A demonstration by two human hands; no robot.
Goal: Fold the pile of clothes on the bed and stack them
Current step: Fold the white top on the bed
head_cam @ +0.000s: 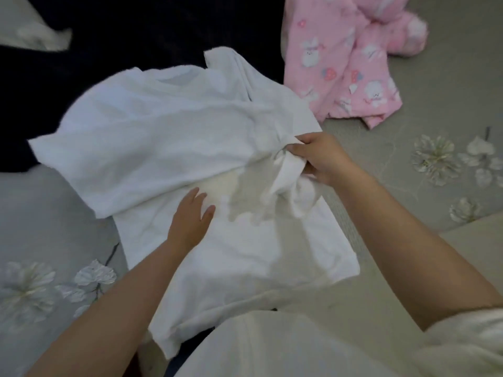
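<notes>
A white T-shirt (152, 142) lies spread across the bed in front of me, its upper part folded down over the lower part. My left hand (190, 216) rests flat on the shirt's middle with the fingers apart. My right hand (321, 159) pinches a bunched fold of the white fabric at the shirt's right side and lifts it slightly. A pink garment (351, 63) with a white bunny print lies crumpled at the far right.
A dark navy cloth (95, 50) covers the bed at the back left. The grey bedsheet (435, 110) with white flower prints surrounds the shirt. A pale pillow corner (30, 28) shows at top left.
</notes>
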